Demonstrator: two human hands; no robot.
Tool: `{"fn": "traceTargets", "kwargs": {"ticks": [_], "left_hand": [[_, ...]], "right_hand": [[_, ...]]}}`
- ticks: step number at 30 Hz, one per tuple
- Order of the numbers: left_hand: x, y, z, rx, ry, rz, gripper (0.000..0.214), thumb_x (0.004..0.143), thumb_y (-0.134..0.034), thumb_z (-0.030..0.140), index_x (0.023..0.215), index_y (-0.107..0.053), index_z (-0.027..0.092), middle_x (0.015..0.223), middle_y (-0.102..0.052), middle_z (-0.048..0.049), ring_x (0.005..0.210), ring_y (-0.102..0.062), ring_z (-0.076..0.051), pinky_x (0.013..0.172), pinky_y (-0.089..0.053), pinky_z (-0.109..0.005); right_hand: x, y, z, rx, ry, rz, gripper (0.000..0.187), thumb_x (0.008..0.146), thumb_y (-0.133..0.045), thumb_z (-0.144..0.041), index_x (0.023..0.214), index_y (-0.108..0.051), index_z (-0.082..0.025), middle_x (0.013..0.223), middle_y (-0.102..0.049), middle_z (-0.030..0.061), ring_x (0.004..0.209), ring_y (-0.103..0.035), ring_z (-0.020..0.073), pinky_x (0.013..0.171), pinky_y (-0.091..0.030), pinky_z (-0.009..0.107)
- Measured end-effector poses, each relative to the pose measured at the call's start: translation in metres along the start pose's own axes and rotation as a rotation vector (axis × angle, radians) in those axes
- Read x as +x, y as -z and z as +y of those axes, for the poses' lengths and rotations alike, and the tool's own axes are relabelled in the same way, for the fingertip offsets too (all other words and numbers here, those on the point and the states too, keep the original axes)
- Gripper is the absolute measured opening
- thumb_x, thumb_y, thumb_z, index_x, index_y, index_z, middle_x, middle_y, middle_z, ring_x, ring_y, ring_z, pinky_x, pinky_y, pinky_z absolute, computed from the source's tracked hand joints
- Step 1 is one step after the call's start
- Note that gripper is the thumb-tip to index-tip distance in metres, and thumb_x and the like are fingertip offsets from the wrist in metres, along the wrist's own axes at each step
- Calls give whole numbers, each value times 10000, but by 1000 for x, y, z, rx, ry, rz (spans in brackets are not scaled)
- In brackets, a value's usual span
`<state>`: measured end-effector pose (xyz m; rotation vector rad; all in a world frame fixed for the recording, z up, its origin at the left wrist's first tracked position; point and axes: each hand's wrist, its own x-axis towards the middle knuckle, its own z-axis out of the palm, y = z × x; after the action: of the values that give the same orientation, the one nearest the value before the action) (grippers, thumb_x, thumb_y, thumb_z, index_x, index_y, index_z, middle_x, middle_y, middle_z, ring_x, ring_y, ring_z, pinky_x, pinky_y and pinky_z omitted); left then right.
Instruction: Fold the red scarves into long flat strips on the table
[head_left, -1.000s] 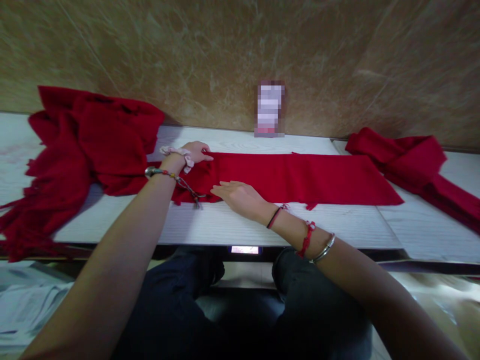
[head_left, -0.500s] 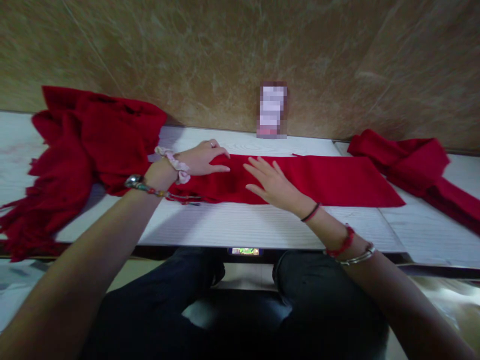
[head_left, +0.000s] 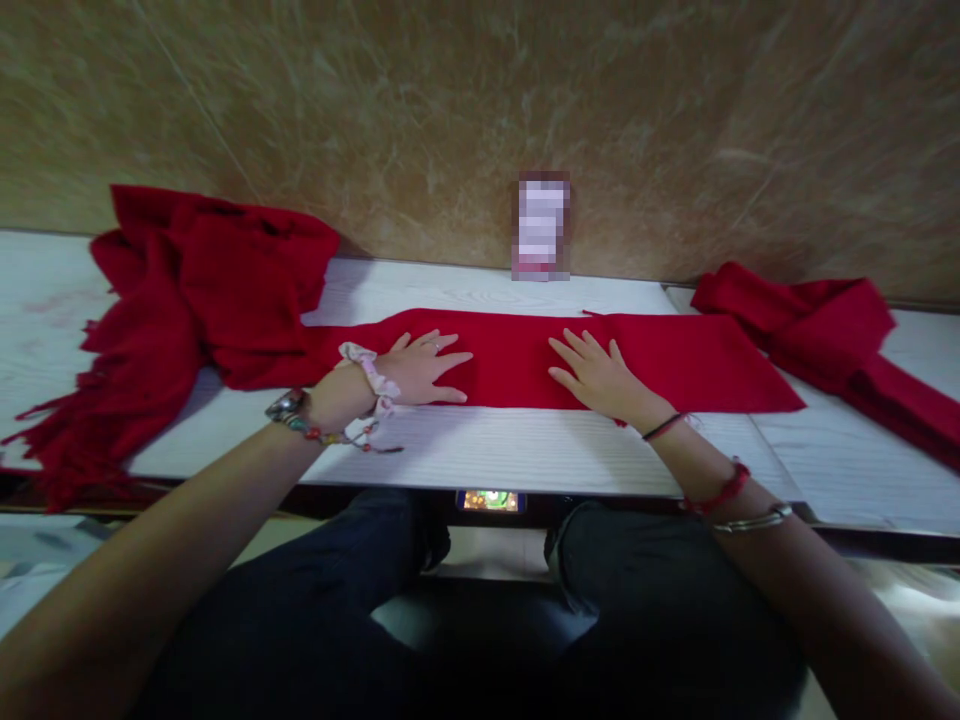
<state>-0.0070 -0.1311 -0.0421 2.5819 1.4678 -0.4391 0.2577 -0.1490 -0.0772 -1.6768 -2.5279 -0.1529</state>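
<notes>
A long red scarf lies folded in a flat band across the white table, its fringed end heaped at the left. My left hand rests flat on the band left of centre, fingers spread, holding nothing. My right hand lies flat on the band to the right of it, fingers spread too. Both wrists carry bracelets; the left also has a pink scrunchie.
A second red scarf lies bunched at the right of the table. A small blurred object stands against the brown marbled wall behind. A phone shows at the table's front edge, above my dark-trousered knees.
Both hands have slid over the band: the left came nearer to me, the right moved from the near left edge out to the right. They now lie flat and apart.
</notes>
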Motion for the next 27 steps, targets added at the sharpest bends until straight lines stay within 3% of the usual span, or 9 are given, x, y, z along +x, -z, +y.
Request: {"fn": "traceTargets", "kwargs": {"ticks": [3,6,9,13,18,20,23,27], "left_hand": [[-1,-1,25,-18,-95,116,639,833,-362,563,1386,-234,268,1479,-82,-83,1343,-48,-279,1043,-130,-503],[8,-9,39,-60,-76,135,589,865,-308,539,1392,-194,303,1485,-16,-45,1343,-7,-293,1037,-131,-519],[19,-18,36,-98,-17,71,586,865,-275,551,1394,-159,329,1484,-18,-38,1333,3,-339,1003,-110,-593],[26,-21,27,-105,-19,30,617,843,-307,564,1394,-163,327,1483,-24,-38,1332,18,-342,1002,-101,-600],[32,-11,38,-103,7,191,543,880,-264,509,1381,-230,302,1463,-181,-52,1332,-133,-279,1033,-170,-515],[39,-9,45,-93,53,270,543,893,-239,496,1389,-210,278,1468,-153,-64,1336,-115,-273,1038,-164,-507],[51,-13,49,-93,133,254,569,887,-219,525,1394,-197,267,1477,-109,-70,1340,-79,-286,1040,-152,-513],[57,-22,44,-73,132,220,589,879,-179,552,1397,-187,271,1475,-124,-64,1338,-89,-293,1040,-152,-514]], "right_hand": [[2,2,-1,8,-10,45,518,904,-275,-424,1364,-309,-188,1433,-271,103,1298,-220,341,958,-239,632],[2,-2,-2,-2,22,-20,509,908,-277,-410,1360,-320,-180,1427,-282,111,1286,-247,346,949,-273,612],[-1,-6,2,-23,30,-48,496,911,-282,-383,1358,-327,-172,1419,-298,122,1279,-271,333,958,-296,572],[-2,-2,11,-62,-61,6,455,905,-311,-304,1312,-404,-122,1382,-357,157,1269,-303,304,986,-306,494],[7,1,0,-26,-71,150,489,899,-320,-319,1326,-373,-86,1398,-324,166,1291,-258,302,1021,-252,487],[11,-2,-11,18,-1,120,508,904,-301,-353,1338,-355,-95,1408,-311,152,1298,-246,295,1021,-255,487],[14,-9,-21,43,71,17,514,910,-266,-371,1343,-350,-105,1411,-307,139,1289,-267,293,1009,-277,484],[6,-10,-6,-11,40,-22,506,909,-264,-335,1342,-349,-87,1405,-313,152,1276,-292,300,1001,-288,481]]}}
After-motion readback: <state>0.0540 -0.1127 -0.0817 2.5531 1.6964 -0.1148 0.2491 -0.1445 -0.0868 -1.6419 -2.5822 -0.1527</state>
